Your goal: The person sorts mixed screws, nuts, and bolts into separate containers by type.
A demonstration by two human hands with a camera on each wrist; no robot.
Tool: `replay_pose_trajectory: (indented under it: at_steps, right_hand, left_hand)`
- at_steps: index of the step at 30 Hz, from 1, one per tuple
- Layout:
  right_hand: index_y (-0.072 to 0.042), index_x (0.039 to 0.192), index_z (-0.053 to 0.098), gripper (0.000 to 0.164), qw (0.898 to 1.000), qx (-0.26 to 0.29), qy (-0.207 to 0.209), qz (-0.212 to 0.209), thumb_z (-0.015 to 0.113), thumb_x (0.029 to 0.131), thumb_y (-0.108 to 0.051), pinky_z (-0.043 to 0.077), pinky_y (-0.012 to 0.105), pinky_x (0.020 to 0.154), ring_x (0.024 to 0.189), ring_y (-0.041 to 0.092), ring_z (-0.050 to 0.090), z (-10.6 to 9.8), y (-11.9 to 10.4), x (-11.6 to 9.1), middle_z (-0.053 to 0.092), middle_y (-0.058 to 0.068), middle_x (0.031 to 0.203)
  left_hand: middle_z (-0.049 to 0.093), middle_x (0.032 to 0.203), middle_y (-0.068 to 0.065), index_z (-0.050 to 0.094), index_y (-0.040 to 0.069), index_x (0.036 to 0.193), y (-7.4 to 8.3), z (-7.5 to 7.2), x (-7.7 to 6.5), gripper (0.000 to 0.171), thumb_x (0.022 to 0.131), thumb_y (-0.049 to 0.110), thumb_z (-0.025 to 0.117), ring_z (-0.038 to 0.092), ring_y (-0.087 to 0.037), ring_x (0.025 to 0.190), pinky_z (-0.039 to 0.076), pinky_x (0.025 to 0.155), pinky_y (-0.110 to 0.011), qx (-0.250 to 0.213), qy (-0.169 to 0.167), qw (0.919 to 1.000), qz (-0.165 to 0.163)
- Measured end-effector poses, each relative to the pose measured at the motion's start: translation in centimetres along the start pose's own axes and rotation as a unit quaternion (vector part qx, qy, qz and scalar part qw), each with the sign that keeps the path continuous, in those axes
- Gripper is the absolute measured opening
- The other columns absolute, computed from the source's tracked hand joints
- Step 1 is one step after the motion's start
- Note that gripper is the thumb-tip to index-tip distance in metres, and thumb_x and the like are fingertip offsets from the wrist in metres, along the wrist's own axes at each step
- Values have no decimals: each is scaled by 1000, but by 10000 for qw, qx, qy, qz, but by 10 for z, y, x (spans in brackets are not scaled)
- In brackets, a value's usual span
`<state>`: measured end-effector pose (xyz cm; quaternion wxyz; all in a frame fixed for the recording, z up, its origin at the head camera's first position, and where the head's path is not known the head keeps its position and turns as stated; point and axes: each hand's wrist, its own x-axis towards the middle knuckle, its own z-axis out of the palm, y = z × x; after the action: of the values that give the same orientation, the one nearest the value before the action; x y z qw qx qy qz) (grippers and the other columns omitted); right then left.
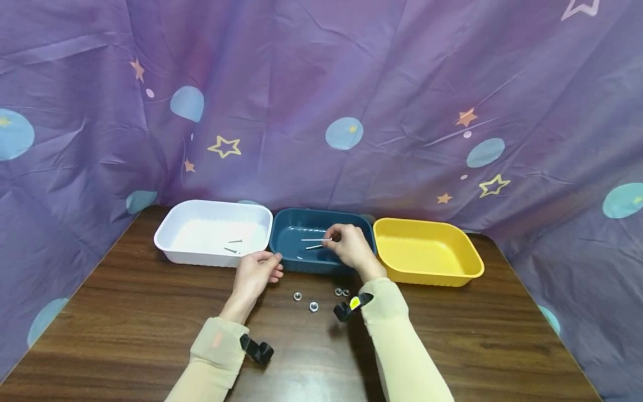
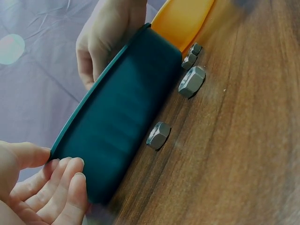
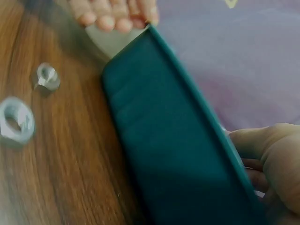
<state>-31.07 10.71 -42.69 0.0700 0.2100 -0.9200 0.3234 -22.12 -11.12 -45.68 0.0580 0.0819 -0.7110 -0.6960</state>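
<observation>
Screw [image 1: 312,240] pinched in right hand [image 1: 349,247], thumb to fingers, at blue bin [image 1: 316,267]. Second screw [image 1: 313,247] just at its 6 o'clock; can't tell if held. Left hand [image 1: 255,273] pinches bin rim at 7 o'clock. Nuts [image 2: 192,83] on table [image 1: 311,357], bin's 6 o'clock. White bin [image 1: 201,258] at 9, yellow bin [image 1: 427,277] at 3.

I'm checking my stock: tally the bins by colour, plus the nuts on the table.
White bin: 1
Teal bin: 1
Yellow bin: 1
Nuts: 4
Total: 7
</observation>
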Motion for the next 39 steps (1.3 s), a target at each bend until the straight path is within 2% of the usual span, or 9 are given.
replay_pose_trajectory:
  at_steps: [5,9,12,17,23,27,33,39]
  right_hand:
    - [-13,75,66,12,9964,-453,-681,-236,77,80,-10,45,31,67,69,13,54,1,5,11,60,-6,69]
    - [-14,73,66,15,9882,-978,-1176,-87,78,81,-12,44,30,67,67,13,53,2,10,17,59,-7,66]
    - [-14,74,66,14,9820,-1292,-1373,98,77,82,-13,45,31,67,68,15,53,1,13,19,59,-5,67]
    - [-13,74,67,12,9751,-1609,-1499,303,76,82,-12,46,33,68,70,18,54,-1,16,21,61,-2,70]
    - [-10,84,69,9,9756,-1599,-1474,314,77,81,-13,49,36,74,75,19,58,-3,17,21,64,0,76]
    - [-9,93,68,17,9768,-1518,-1492,251,78,81,-16,49,38,79,81,21,59,-4,17,20,65,2,82]
    - [-7,111,67,30,9775,-1480,-1505,69,76,84,-15,46,42,93,103,27,60,-12,13,17,67,10,108]
    - [-7,114,67,32,9795,-1363,-1458,-263,74,85,-15,45,43,94,106,29,60,-23,4,16,66,13,111]
  left_hand:
    - [68,76,-14,66,-12,97,0,1,2,19,93,7,63,65,-13,58,54,54,-24,-25,35,10000,39]
    - [68,75,-13,66,-11,97,-2,1,1,19,93,7,63,65,-14,59,54,55,-25,-3,10,10000,-10]
    - [68,75,-13,67,-11,97,-3,2,0,19,93,8,63,65,-14,58,54,55,-26,32,0,10000,-24]
    - [68,73,-11,67,-11,97,-4,3,1,19,93,7,63,64,-12,57,54,54,-26,18,7,10000,-6]
    - [69,75,-12,67,-11,98,-2,2,2,19,93,7,63,64,-12,57,54,55,-26,1,-2,10000,-23]
    - [68,75,-12,66,-11,97,-1,1,2,19,93,7,63,64,-13,58,54,55,-26,8,19,10000,-3]
    - [68,77,-15,66,-11,98,0,1,1,20,93,8,63,65,-15,59,55,56,-27,2,-32,10000,-9]
    - [68,78,-18,66,-11,97,0,1,-1,21,94,9,62,65,-15,59,55,55,-27,-5,-30,10000,0]
